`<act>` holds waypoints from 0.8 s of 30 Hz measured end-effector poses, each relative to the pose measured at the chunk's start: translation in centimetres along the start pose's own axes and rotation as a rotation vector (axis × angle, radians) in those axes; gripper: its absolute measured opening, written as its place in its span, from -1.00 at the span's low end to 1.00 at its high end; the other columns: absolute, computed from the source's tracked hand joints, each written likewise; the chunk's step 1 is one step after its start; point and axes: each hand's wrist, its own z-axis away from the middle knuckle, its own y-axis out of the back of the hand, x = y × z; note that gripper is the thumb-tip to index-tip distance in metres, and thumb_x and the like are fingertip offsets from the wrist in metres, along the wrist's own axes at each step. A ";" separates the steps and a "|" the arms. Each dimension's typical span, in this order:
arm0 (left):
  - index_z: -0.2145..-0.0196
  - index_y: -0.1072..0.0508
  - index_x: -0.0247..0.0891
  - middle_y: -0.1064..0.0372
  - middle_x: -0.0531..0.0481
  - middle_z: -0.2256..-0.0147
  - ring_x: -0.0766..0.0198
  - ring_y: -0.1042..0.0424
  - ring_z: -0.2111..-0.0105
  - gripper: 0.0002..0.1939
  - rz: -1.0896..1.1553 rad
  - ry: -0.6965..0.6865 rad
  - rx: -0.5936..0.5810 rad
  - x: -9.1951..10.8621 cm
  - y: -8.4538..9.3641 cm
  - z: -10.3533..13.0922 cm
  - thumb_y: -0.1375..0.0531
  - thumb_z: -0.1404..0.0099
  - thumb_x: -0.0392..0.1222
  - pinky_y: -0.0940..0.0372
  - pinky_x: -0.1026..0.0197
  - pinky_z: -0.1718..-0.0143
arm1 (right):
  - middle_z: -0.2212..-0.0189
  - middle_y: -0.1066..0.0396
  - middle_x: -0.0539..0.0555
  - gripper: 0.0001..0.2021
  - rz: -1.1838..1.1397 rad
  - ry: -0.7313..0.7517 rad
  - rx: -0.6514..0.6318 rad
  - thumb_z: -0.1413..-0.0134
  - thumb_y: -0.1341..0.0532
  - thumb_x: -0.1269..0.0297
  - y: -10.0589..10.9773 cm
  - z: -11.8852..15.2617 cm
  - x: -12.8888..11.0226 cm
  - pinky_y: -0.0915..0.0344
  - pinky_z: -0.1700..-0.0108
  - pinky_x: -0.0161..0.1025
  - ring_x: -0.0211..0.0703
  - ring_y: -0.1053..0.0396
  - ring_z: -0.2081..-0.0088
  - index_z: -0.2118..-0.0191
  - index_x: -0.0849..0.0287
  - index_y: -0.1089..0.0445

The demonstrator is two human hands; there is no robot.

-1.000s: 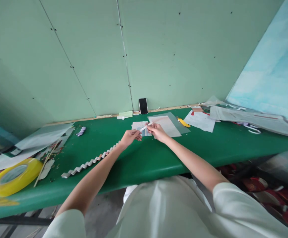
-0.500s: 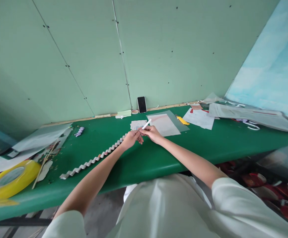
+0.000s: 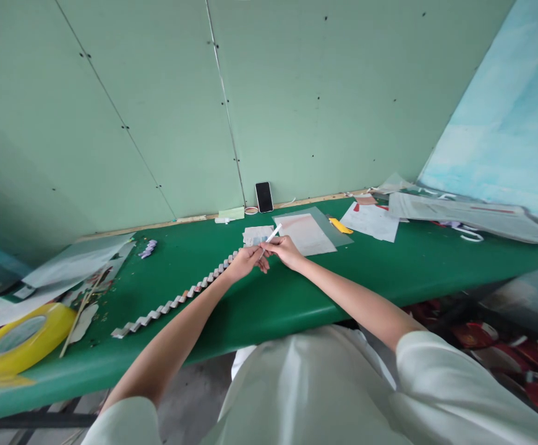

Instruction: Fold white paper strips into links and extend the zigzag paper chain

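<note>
My left hand (image 3: 245,262) is closed at the upper end of a zigzag folded-paper chain (image 3: 171,303), which trails down and left across the table; the fingers hide that end. Close beside it, touching at the fingertips, my right hand (image 3: 285,251) pinches a narrow white paper strip (image 3: 273,233). The strip's free end points up and to the right. Just behind the hands lies a small stack of pale paper pieces (image 3: 256,235), partly covered by my fingers. A larger white sheet (image 3: 307,233) lies beyond my right hand.
A green-covered table (image 3: 366,272) meets a green wall, where a phone (image 3: 264,196) leans. A yellow tape roll (image 3: 21,337) and thin sticks (image 3: 81,312) are at left. A yellow cutter (image 3: 341,225) and paper sheets (image 3: 473,216) are at right. A small purple piece (image 3: 148,248) lies left.
Both hands stay together in nearly the same place. The white strip has tipped slightly more upright, and the view has shifted a little.
</note>
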 end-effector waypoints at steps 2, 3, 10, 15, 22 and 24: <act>0.20 -0.48 -0.35 -0.56 -0.11 0.46 0.20 -0.57 0.51 -0.45 -0.007 0.001 0.010 0.0 0.0 0.0 -0.23 -0.39 0.30 -0.47 0.18 0.40 | 0.58 -0.37 0.01 -0.62 0.015 -0.003 0.007 0.03 -0.51 -0.01 -0.1 0.1 -0.2 -0.17 0.37 -0.22 -0.21 -0.26 0.46 0.56 0.19 -0.51; 0.20 -0.49 -0.35 -0.56 -0.11 0.46 0.21 -0.57 0.51 -0.46 -0.011 0.000 0.015 0.0 0.0 0.0 -0.24 -0.38 0.29 -0.47 0.19 0.39 | 0.59 -0.36 0.00 -0.62 0.022 -0.003 0.010 0.03 -0.51 -0.01 -0.1 0.1 -0.2 -0.16 0.37 -0.22 -0.21 -0.26 0.47 0.56 0.19 -0.51; 0.24 -0.50 -0.34 -0.57 -0.10 0.45 0.24 -0.56 0.51 -0.46 -0.028 -0.004 0.000 -0.3 0.5 -0.2 -0.25 -0.37 0.30 -0.46 0.22 0.39 | 0.66 -0.30 -0.01 -0.55 0.016 -0.010 0.077 0.03 -0.51 -0.02 1.1 -0.8 0.1 -0.17 0.37 -0.22 -0.24 -0.22 0.52 0.65 0.17 -0.43; 0.26 -0.49 -0.34 -0.57 -0.10 0.47 0.26 -0.54 0.54 -0.44 -0.057 0.033 -0.015 -0.4 0.6 -0.3 -0.25 -0.36 0.31 -0.43 0.24 0.43 | 0.65 -0.28 -0.01 -0.57 0.020 -0.009 0.179 0.11 -0.54 -0.01 3.2 -1.7 -0.9 -0.12 0.42 -0.22 -0.26 -0.16 0.52 0.64 0.16 -0.42; 0.25 -0.50 -0.35 -0.56 -0.10 0.48 0.26 -0.54 0.54 -0.46 -0.105 0.045 0.011 -0.1 0.5 -0.1 -0.25 -0.37 0.29 -0.43 0.24 0.44 | 0.64 -0.21 -0.04 -0.55 -0.035 -0.012 0.156 0.11 -0.52 -0.06 3.8 -1.9 -1.2 -0.02 0.46 -0.22 -0.31 -0.05 0.55 0.61 0.16 -0.40; 0.25 -0.51 -0.35 -0.57 -0.10 0.47 0.26 -0.54 0.54 -0.47 -0.132 0.049 0.024 0.1 0.3 0.0 -0.25 -0.37 0.27 -0.44 0.24 0.43 | 0.63 -0.23 -0.04 -0.58 -0.064 -0.046 0.112 0.08 -0.51 -0.08 3.2 -1.6 -0.8 -0.03 0.45 -0.23 -0.31 -0.06 0.55 0.53 0.19 -0.49</act>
